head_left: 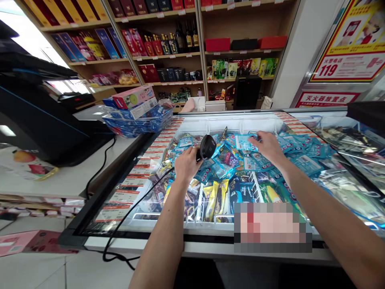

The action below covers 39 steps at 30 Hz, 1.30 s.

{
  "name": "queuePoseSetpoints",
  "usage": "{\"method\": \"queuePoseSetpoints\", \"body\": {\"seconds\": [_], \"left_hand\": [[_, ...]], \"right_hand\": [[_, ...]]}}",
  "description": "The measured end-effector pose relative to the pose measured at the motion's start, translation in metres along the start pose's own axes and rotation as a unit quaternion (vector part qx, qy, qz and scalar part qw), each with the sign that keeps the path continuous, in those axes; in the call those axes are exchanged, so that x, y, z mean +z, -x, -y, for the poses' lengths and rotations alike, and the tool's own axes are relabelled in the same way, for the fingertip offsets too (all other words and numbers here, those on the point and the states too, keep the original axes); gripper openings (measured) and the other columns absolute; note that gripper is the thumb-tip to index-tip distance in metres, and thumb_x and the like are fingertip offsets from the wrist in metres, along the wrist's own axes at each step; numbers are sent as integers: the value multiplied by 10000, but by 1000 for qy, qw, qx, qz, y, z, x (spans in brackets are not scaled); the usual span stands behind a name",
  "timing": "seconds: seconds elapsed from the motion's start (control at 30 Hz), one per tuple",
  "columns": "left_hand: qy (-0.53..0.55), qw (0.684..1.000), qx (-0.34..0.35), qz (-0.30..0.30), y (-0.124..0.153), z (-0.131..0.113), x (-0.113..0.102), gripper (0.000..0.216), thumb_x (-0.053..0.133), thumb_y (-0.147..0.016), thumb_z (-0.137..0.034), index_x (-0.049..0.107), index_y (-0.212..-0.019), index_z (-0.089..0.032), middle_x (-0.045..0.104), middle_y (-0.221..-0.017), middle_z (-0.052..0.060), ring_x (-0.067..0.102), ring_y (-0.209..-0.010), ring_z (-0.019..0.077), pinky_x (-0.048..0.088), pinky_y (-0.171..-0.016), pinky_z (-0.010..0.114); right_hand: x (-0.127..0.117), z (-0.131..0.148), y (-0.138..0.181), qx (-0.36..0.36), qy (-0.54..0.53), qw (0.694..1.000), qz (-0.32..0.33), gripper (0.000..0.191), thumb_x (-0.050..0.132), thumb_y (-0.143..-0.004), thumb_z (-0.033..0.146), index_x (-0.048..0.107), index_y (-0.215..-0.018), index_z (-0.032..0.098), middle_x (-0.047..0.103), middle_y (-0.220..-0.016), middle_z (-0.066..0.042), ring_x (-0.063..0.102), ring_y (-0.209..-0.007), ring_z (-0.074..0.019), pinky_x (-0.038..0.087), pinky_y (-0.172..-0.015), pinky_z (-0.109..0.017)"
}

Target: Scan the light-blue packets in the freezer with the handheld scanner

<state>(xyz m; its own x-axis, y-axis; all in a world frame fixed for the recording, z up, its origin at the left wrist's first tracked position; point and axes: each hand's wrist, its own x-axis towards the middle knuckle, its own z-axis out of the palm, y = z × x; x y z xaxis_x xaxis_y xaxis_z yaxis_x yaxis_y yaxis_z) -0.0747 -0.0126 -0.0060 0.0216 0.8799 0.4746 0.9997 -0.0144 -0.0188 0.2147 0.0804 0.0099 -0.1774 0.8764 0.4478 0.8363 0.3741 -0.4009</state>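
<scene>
My left hand (187, 163) is closed around a black handheld barcode scanner (207, 147), its round head tilted toward the right. From its handle a black cable (128, 216) runs down to the left. My right hand (266, 145) pinches the edge of a light blue packet (243, 142) between thumb and fingers. Both hands are over a chest freezer (192, 237) with many wrapped ice creams. Similar blue packets (306, 165) lie heaped to the right of my right hand. Below the scanner, yellow wrappers (215, 198) stand in a white wire basket (199, 202).
Price labels (128, 182) line the freezer's left side. Boxes (134, 97) sit on a blue wrapped bundle (141, 120) at the back left. A dark checkout machine (39, 108) stands on the left counter. A pink box (33, 243) lies on the floor. Stocked shelves (168, 58) rise behind.
</scene>
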Motion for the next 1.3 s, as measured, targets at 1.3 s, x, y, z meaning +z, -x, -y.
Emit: {"method": "queuePoseSetpoints", "body": {"seconds": [1.3], "left_hand": [[31, 983, 154, 94, 8, -25, 0, 323, 534, -776, -338, 481, -1066, -207, 574, -973, 68, 519, -951, 213, 394, -684, 301]], "right_hand": [[36, -33, 35, 80, -253, 964, 4, 522, 420, -779, 583, 487, -1082, 163, 620, -547, -33, 539, -418, -176, 436, -428, -289]]}}
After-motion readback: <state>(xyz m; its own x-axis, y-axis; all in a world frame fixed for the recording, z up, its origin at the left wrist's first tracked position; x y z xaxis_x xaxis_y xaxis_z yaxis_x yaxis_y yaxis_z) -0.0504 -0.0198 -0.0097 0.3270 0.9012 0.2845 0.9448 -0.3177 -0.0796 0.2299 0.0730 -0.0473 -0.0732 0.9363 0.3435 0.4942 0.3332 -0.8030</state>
